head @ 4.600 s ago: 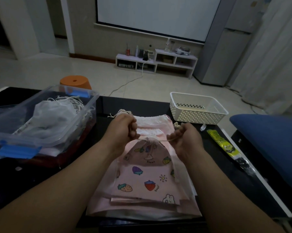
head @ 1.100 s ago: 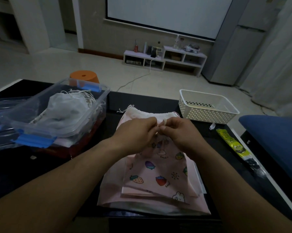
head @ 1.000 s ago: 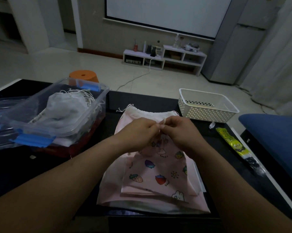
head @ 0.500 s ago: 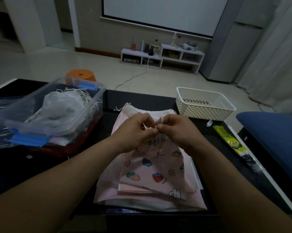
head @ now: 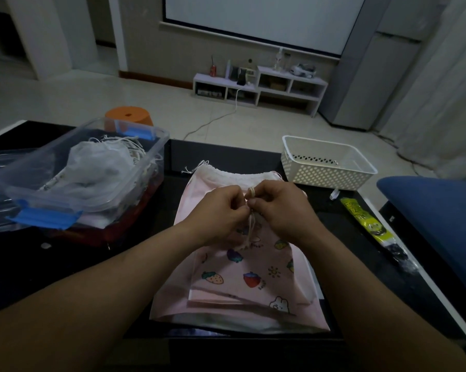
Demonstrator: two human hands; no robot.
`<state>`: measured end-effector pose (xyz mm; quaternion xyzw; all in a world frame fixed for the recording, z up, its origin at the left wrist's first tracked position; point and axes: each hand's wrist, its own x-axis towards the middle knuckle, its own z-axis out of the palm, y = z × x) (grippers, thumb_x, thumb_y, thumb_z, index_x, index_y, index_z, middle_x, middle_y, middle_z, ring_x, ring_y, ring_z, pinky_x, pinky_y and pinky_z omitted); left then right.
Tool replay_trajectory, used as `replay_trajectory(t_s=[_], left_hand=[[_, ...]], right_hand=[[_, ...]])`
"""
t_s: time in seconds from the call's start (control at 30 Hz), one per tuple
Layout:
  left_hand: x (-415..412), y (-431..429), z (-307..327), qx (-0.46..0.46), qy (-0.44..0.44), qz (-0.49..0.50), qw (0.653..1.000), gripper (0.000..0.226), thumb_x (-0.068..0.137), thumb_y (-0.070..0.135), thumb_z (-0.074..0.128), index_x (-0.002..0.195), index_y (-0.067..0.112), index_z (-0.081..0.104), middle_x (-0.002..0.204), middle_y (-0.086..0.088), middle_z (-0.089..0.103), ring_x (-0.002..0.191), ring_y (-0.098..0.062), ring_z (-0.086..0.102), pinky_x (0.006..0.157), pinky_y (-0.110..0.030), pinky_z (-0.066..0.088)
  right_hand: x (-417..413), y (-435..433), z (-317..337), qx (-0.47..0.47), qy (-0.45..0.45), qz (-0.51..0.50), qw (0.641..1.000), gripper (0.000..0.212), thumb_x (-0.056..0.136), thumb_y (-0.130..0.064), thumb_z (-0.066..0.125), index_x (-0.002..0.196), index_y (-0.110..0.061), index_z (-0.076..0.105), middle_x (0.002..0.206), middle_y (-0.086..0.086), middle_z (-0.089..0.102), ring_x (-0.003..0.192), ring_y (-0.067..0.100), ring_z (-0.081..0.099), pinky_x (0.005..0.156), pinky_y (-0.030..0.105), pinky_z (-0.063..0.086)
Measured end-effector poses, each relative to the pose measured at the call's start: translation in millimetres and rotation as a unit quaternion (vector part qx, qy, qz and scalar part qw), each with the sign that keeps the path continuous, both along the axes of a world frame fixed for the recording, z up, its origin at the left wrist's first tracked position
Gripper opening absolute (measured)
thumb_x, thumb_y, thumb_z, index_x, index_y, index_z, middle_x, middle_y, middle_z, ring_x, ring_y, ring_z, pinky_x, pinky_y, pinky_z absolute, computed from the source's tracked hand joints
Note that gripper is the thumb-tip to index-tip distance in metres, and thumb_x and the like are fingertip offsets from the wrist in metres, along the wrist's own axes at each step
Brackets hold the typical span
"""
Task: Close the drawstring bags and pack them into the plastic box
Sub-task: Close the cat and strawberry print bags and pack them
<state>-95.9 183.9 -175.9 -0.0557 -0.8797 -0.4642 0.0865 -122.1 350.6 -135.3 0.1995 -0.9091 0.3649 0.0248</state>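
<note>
Cord of pink fruit-print fabric drawstring bag pinched by left hand and right hand, close together. Clear plastic box at ten o'clock.

A home is shown, most likely a living room. A large white projection screen is hung on the far wall. A low white shelf unit is set beneath it, loaded with small bottles and gadgets. A cable is trailed from it across the pale tiled floor. A tall grey appliance, seemingly a refrigerator, is placed in the corner beside long light curtains. An orange plastic stool is seen behind a glossy black low table, and a blue upholstered seat is seen at the right.
</note>
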Motion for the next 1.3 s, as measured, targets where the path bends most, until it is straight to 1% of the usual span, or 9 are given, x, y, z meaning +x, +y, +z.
replay_trajectory(t_s=[0.1, 0.17, 0.3, 0.4, 0.5, 0.63, 0.8, 1.03, 1.3], left_hand=[[2.0, 2.1, 0.6, 0.001, 0.001, 0.001, 1.000, 0.009, 0.096, 0.023, 0.063, 0.088, 0.023, 0.059, 0.070, 0.004, 0.062, 0.063, -0.014, 0.058, 0.059, -0.033, 0.050], [4.2, 3.2, 2.7, -0.004, 0.005, -0.011, 1.000, 0.017, 0.095, 0.018, 0.060, 0.082, 0.029, 0.060, 0.070, 0.003, 0.063, 0.062, -0.013, 0.059, 0.060, -0.035, 0.050], [2.9, -3.6, 6.9, 0.047, -0.022, -0.030, 0.998, 0.016, 0.096, 0.012, 0.058, 0.086, 0.015, 0.071, 0.077, -0.007, 0.070, 0.067, -0.019, 0.065, 0.065, -0.037, 0.054], [1.3, -12.5, 11.7, 0.071, -0.055, -0.062, 0.994, 0.017, 0.102, 0.023, 0.061, 0.096, 0.012, 0.073, 0.090, -0.017, 0.070, 0.084, -0.034, 0.068, 0.075, -0.046, 0.059], [0.5, -21.6, 16.8, 0.093, -0.074, -0.087, 0.989, 0.014, 0.101, 0.023, 0.066, 0.097, 0.012, 0.072, 0.089, -0.012, 0.071, 0.082, -0.027, 0.068, 0.084, -0.048, 0.059], [1.2, -25.3, 22.5, 0.109, -0.081, -0.099, 0.986, 0.023, 0.100, 0.025, 0.068, 0.098, 0.002, 0.069, 0.083, -0.008, 0.066, 0.075, -0.017, 0.061, 0.073, -0.035, 0.054], [0.0, -26.7, 21.0, 0.110, -0.064, -0.073, 0.989, 0.031, 0.102, 0.036, 0.064, 0.093, 0.006, 0.066, 0.082, -0.014, 0.065, 0.073, -0.021, 0.059, 0.068, -0.037, 0.050], [-4.3, -28.3, 15.8, 0.050, -0.048, -0.025, 0.997, 0.029, 0.106, 0.039, 0.055, 0.094, 0.012, 0.061, 0.079, -0.006, 0.063, 0.071, -0.017, 0.056, 0.063, -0.035, 0.047], [0.1, -34.6, 15.2, -0.094, -0.020, -0.034, 0.995, 0.012, 0.107, 0.031, 0.054, 0.097, 0.024, 0.055, 0.082, 0.008, 0.060, 0.071, -0.006, 0.054, 0.061, -0.024, 0.040]], right_hand=[[3.2, -2.4, -0.4, 0.006, 0.020, 0.014, 1.000, 0.007, 0.097, -0.018, 0.071, 0.097, -0.023, 0.076, 0.086, -0.010, 0.072, 0.080, 0.004, 0.067, 0.070, 0.021, 0.052], [5.4, -3.5, -0.9, 0.005, 0.029, 0.030, 0.999, 0.011, 0.097, -0.016, 0.070, 0.094, -0.025, 0.074, 0.084, -0.010, 0.071, 0.079, 0.003, 0.065, 0.067, 0.016, 0.047], [4.0, -4.0, -0.9, -0.007, 0.047, 0.035, 0.998, 0.007, 0.097, -0.017, 0.071, 0.096, -0.023, 0.076, 0.084, -0.011, 0.071, 0.080, 0.001, 0.064, 0.065, 0.007, 0.046], [0.8, -2.1, -0.6, -0.025, 0.037, 0.030, 0.999, 0.006, 0.096, -0.016, 0.073, 0.094, -0.021, 0.075, 0.083, -0.011, 0.070, 0.080, -0.001, 0.064, 0.065, 0.007, 0.046], [-1.5, -0.1, 0.6, -0.053, 0.016, 0.032, 0.998, 0.003, 0.096, -0.019, 0.073, 0.096, -0.021, 0.076, 0.086, -0.009, 0.073, 0.081, 0.002, 0.068, 0.071, 0.018, 0.053], [-3.1, 1.2, 1.1, -0.077, -0.021, 0.028, 0.996, 0.004, 0.098, -0.021, 0.072, 0.097, -0.022, 0.076, 0.089, -0.005, 0.075, 0.085, 0.012, 0.071, 0.077, 0.036, 0.061], [-2.7, 5.5, 2.0, -0.116, -0.074, 0.005, 0.991, 0.005, 0.098, -0.021, 0.070, 0.096, -0.022, 0.074, 0.091, 0.002, 0.076, 0.089, 0.021, 0.074, 0.085, 0.050, 0.063], [-1.2, 4.9, 2.1, -0.105, -0.090, -0.004, 0.990, 0.008, 0.101, -0.023, 0.067, 0.096, -0.021, 0.072, 0.094, 0.004, 0.074, 0.092, 0.025, 0.071, 0.087, 0.052, 0.061], [3.3, 3.5, 2.6, -0.073, -0.073, -0.013, 0.995, 0.010, 0.101, -0.025, 0.066, 0.093, -0.020, 0.070, 0.090, 0.003, 0.072, 0.087, 0.023, 0.069, 0.074, 0.039, 0.057]])
